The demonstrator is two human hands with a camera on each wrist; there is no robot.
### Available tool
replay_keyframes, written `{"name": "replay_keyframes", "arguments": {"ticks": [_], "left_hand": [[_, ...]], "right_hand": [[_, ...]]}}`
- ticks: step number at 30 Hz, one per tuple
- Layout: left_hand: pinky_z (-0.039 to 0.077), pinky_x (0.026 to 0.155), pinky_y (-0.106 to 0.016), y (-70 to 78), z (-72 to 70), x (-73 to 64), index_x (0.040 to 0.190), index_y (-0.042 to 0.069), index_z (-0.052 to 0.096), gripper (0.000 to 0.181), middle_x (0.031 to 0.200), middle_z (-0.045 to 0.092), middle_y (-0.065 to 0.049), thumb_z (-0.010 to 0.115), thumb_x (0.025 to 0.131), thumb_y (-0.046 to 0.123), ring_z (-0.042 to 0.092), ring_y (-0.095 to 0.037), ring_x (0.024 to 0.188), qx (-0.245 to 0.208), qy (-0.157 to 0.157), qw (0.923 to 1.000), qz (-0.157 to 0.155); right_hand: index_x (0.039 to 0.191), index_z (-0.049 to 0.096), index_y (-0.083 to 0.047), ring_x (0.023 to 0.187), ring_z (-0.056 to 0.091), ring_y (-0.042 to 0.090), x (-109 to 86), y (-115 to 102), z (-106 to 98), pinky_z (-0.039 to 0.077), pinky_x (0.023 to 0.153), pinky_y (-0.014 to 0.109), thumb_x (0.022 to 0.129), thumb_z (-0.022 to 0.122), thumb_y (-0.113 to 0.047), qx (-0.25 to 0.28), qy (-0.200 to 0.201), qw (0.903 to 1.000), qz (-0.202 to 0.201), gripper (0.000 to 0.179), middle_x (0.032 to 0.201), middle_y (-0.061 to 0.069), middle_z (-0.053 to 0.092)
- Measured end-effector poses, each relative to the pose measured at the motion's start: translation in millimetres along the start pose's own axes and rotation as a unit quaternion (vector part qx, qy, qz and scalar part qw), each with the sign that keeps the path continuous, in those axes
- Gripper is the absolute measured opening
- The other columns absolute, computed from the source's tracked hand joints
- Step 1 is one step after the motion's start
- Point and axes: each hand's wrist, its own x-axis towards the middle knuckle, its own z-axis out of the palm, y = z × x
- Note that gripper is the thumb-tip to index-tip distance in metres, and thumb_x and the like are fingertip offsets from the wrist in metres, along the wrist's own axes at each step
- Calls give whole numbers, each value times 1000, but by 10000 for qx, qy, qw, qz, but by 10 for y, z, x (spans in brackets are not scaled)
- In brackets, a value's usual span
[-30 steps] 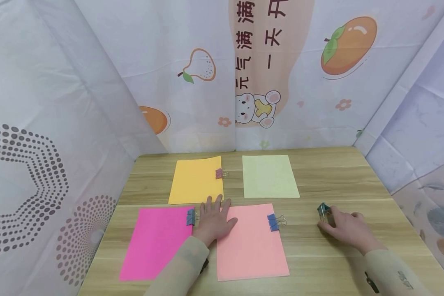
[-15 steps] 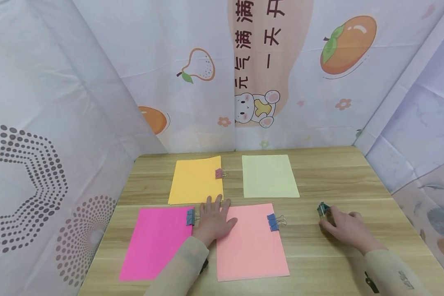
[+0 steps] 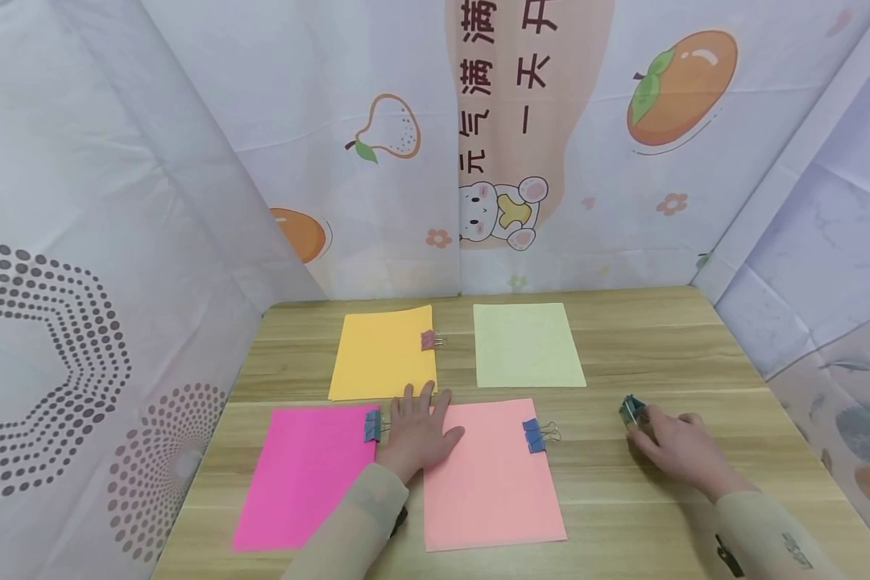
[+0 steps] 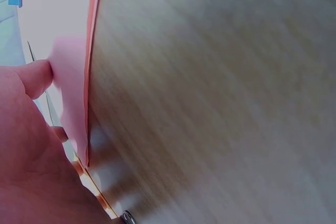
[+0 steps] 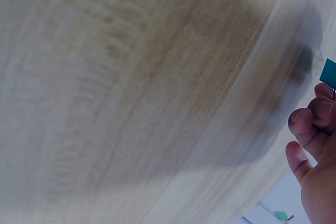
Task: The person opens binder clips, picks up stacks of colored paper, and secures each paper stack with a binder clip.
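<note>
My left hand (image 3: 416,439) rests with spread fingers on the upper left corner of the salmon-pink paper stack (image 3: 493,491). A blue binder clip (image 3: 534,435) bites that stack's right edge. On the right, my right hand (image 3: 685,447) pinches a teal binder clip (image 3: 631,409) by its wire handles, over the table. In the right wrist view only a corner of the teal clip (image 5: 329,73) shows beyond the curled fingers. The left wrist view shows my thumb (image 4: 39,77) against the pink paper (image 4: 71,72).
Magenta paper (image 3: 312,475) with a blue-grey binder clip (image 3: 373,426) lies at the left. Behind are orange-yellow paper (image 3: 380,354) with a mauve clip (image 3: 428,340) and pale green paper (image 3: 528,346) without a visible clip. Printed curtains (image 3: 377,217) border the wooden table (image 3: 645,338).
Almost nothing moves. The teal clip shifts very slightly to the left in my right hand, while my left hand stays on the pink paper.
</note>
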Motion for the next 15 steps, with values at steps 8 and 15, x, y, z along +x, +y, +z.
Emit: {"name": "replay_keyframes", "arguments": {"ticks": [8, 15], "left_hand": [[7, 119, -69, 2, -13, 11, 162, 25, 31, 75, 169, 18, -11, 49, 98, 62, 7, -48, 154, 26, 7, 10000, -42], [15, 117, -69, 53, -144, -52, 158, 22, 38, 72, 165, 25, -13, 55, 98, 57, 16, -48, 151, 42, 96, 9999, 14]], "right_hand": [[93, 50, -8, 59, 55, 9, -8, -17, 1, 43, 89, 61, 104, 59, -34, -14, 144, 9998, -165, 30, 62, -9, 51], [93, 51, -8, 57, 55, 9, -1, -52, -15, 43, 90, 60, 103, 61, -29, -98, 353, 9984, -427, 25, 63, -9, 55]]}}
